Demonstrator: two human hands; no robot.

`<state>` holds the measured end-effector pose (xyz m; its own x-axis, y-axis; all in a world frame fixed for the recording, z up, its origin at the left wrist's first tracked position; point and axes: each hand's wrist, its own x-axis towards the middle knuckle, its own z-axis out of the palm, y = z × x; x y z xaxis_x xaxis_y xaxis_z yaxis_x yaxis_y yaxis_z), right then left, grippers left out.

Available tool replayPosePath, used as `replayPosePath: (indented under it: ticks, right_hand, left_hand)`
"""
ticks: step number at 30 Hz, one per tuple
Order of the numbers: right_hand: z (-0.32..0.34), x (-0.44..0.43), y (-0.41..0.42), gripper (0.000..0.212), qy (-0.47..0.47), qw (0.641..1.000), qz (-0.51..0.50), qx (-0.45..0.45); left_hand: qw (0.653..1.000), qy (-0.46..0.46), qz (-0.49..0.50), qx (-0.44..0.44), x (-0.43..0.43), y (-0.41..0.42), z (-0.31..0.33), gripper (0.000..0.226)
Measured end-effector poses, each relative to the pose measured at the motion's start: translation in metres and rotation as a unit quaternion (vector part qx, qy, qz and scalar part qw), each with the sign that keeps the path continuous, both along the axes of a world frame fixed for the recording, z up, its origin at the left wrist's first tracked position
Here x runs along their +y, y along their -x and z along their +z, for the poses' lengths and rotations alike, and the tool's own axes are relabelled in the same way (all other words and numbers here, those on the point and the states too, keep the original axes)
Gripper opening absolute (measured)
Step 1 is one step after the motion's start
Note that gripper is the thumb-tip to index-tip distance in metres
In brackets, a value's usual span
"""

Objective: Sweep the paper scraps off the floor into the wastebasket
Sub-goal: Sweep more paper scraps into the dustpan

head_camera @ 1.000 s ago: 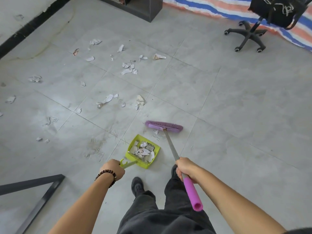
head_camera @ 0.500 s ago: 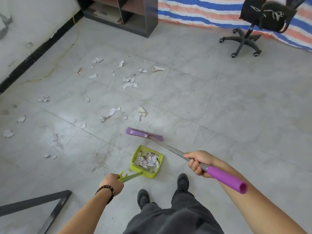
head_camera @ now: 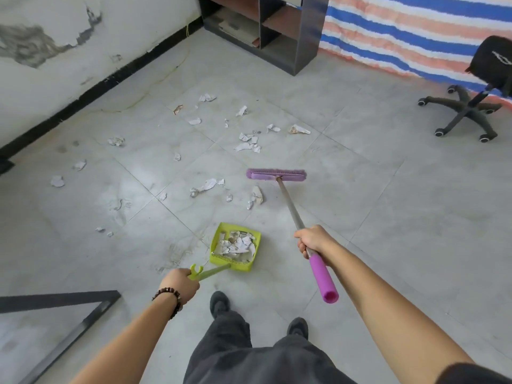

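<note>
Out past the right hand (head_camera: 314, 241), whose fingers are wrapping tight round the metal shaft just above the pink foam grip, I am holding the broom (head_camera: 277, 174) with its purple head down at the floor (head_camera: 374, 217), well ahead of those fingers; I cannot tell whether the bristles are touching the tiles. Just short of the head and a little left of the shaft, the nearest paper scraps (head_camera: 256, 195) are lying in a small clump, and more are lying scattered farther out and off to the left, toward the wall (head_camera: 83, 51). I am gripping the green handle of the dustpan (head_camera: 214, 246) with the left hand (head_camera: 180, 284), fingers closing around it, a bead bracelet (head_camera: 169, 293) showing at that wrist. The pan is sitting just ahead and to the right of the left fingers, between the two hands, and it is carrying a heap of torn paper. Far beyond both hands I am seeing a dark shelf unit (head_camera: 277, 42), a striped tarp (head_camera: 401, 31) and a wheeled office chair (head_camera: 468, 109); a dark metal frame (head_camera: 69, 297) is lying left of the left forearm.
</note>
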<state>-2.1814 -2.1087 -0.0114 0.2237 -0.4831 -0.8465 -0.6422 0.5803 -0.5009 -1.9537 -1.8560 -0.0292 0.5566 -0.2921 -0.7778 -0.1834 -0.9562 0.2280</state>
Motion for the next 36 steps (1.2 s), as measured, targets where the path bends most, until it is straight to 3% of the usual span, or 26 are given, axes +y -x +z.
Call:
replayPosePath:
  ticks: [4, 9, 13, 17, 22, 25, 27, 32, 36]
  right_hand:
    - [-0.009, -0.035, -0.060, 0.009, 0.012, 0.999, -0.036, 0.001]
    - [-0.037, -0.051, -0.139, 0.007, -0.001, 0.988, -0.152, 0.006]
    - [-0.062, -0.037, -0.183, 0.013, -0.058, 0.985, -0.129, 0.101]
    - [-0.083, 0.008, -0.182, 0.016, -0.117, 0.977, -0.023, 0.177]
    - [-0.004, 0.023, -0.183, 0.036, -0.211, 0.966, -0.027, 0.146]
    - [0.034, -0.010, -0.184, 0.028, -0.237, 0.957, -0.135, 0.094]
    - [0.052, -0.022, -0.195, 0.021, -0.231, 0.959, -0.146, 0.077]
    - [0.061, -0.024, -0.259, 0.028, -0.216, 0.974, -0.045, 0.058]
    - [0.032, -0.036, -0.327, 0.026, -0.105, 0.989, 0.081, 0.061]
  left_hand:
    - [1.000, 0.003, -0.023, -0.009, -0.027, -0.047, -0.009, 0.027]
    - [0.998, 0.018, -0.040, 0.041, -0.066, -0.120, -0.018, 0.027]
    - [0.994, 0.007, -0.045, 0.101, -0.095, -0.181, -0.028, 0.013]
    - [0.990, 0.001, -0.049, 0.136, -0.106, -0.206, -0.036, 0.015]
    - [0.985, -0.007, -0.071, 0.160, -0.099, -0.194, -0.039, 0.031]
    - [0.984, 0.003, -0.076, 0.160, -0.096, -0.193, -0.032, 0.035]
    - [0.986, 0.013, -0.080, 0.145, -0.093, -0.199, -0.028, 0.035]
    - [0.991, 0.019, -0.064, 0.112, -0.074, -0.218, -0.015, 0.033]
    - [0.993, 0.026, 0.013, 0.114, -0.055, -0.237, -0.009, 0.018]
